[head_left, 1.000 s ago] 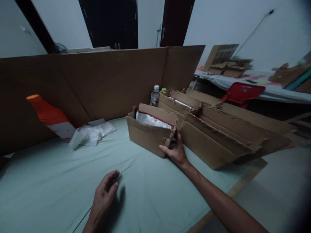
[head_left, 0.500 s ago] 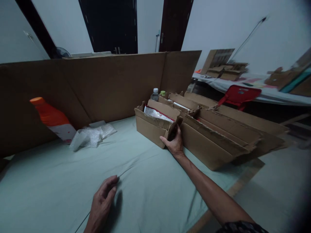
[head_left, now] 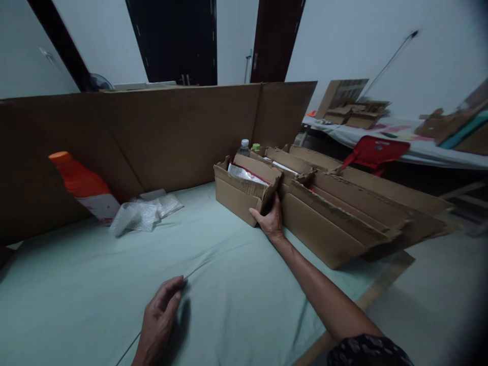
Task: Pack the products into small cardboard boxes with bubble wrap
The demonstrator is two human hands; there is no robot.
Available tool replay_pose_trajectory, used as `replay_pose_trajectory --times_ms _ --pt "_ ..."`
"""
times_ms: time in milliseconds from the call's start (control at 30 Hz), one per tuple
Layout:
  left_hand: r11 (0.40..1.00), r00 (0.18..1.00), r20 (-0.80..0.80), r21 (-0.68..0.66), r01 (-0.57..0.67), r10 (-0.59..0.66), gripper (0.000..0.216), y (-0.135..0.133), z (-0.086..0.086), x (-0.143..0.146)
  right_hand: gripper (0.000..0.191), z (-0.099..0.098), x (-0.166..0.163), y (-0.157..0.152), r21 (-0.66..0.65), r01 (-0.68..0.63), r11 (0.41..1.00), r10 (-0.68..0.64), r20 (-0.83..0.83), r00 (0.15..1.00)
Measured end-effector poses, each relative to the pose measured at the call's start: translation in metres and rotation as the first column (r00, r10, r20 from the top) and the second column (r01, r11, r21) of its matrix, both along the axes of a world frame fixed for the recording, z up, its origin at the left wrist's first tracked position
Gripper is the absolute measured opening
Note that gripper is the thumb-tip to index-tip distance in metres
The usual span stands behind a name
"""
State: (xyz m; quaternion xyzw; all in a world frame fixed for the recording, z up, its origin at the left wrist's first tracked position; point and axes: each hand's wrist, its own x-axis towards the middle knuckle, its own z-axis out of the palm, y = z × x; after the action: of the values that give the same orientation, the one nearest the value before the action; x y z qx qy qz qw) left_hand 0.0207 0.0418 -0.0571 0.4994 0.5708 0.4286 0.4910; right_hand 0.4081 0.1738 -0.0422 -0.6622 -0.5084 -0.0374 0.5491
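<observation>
My right hand grips the near right corner of a small open cardboard box that stands on the pale green sheet. Something white in plastic with a red edge lies inside the box. The box rests close against a row of larger torn cardboard boxes on its right. My left hand lies flat on the sheet near the front, fingers stretched out, holding nothing.
A tall cardboard wall runs along the back. An orange bottle leans against it at the left, beside crumpled bubble wrap. Two bottles stand behind the boxes. A red chair and another table with cardboard lie at the right.
My right hand has pushed the small box away and to the right, up against the larger boxes. My left hand has slid slightly back and stays flat.
</observation>
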Motion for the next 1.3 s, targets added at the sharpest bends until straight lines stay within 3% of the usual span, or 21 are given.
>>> replay_pose_trajectory --times_ms 200,500,700,900,1300 --pt "1.000 1.000 0.004 0.008 0.000 0.000 0.049 0.000 0.006 0.002 0.104 -0.001 -0.004 0.006 -0.007 0.003 1.000 -0.003 0.008 1.000" --pt "0.999 1.000 0.022 0.050 -0.012 0.011 0.043 0.000 0.001 0.002 0.078 -0.041 -0.019 -0.018 -0.179 -0.113 0.977 0.088 -0.140 0.986" --pt "0.997 1.000 0.015 0.075 -0.001 0.000 0.039 -0.001 -0.005 0.002 0.072 -0.048 -0.028 -0.037 -0.274 -0.165 0.947 0.118 -0.183 0.976" --pt "0.995 1.000 -0.007 0.103 0.014 -0.013 0.036 -0.002 -0.005 0.003 0.063 -0.037 -0.043 -0.062 -0.324 -0.300 0.897 0.252 -0.183 0.950" --pt "0.984 0.993 -0.109 0.166 0.058 -0.040 0.032 -0.003 -0.010 0.001 0.023 -0.004 -0.057 -0.063 -0.457 -0.426 0.780 0.454 -0.054 0.889"
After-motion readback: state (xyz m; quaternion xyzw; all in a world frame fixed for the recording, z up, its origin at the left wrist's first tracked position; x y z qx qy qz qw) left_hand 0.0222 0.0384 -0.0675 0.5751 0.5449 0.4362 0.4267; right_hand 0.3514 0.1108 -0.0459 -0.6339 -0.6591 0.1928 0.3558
